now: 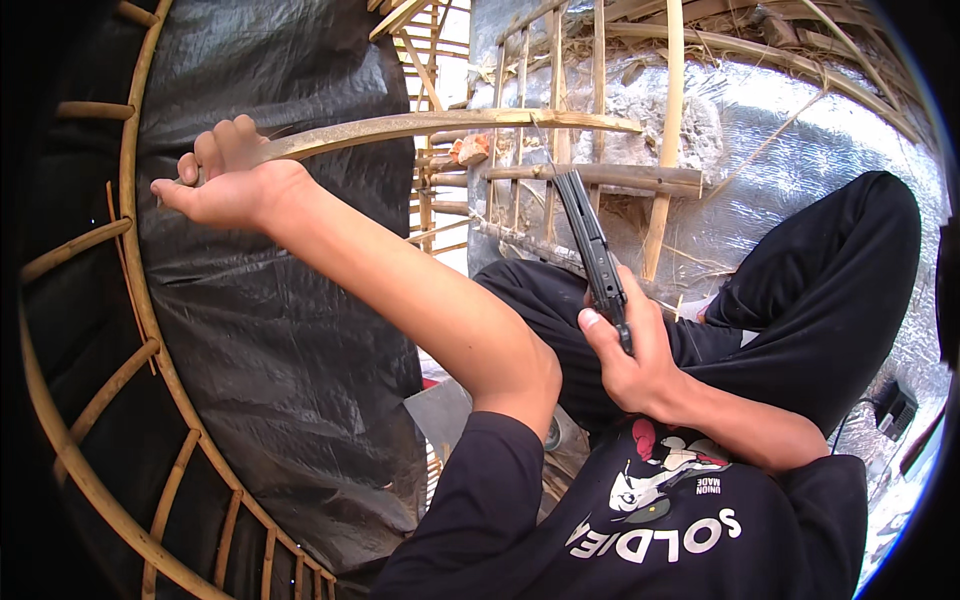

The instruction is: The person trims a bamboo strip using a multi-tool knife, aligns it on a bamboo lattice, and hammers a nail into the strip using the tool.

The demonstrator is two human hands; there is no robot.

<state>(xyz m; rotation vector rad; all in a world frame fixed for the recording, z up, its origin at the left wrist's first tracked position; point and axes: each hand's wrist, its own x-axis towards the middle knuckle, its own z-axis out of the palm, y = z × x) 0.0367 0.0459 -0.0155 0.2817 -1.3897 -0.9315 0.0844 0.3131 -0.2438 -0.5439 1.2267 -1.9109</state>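
Note:
My left hand (225,175) is stretched out to the far left, its fingers curled round one end of a long split bamboo strip (400,128). The strip bows slightly and reaches rightward past the middle of the view. In my right hand (640,350), in front of my lap, is a long black slotted tool (590,240) whose exact kind I cannot make out. Its far tip points up toward the strip, and a thin dark line runs between the two. Whether they touch I cannot tell.
A bamboo lattice (600,180) stands over a silvery foil sheet (800,130). Black plastic sheeting (290,300) hangs on the left beside a curved bamboo frame (135,260). My bent leg (830,270) is on the right, near a small black device (893,408).

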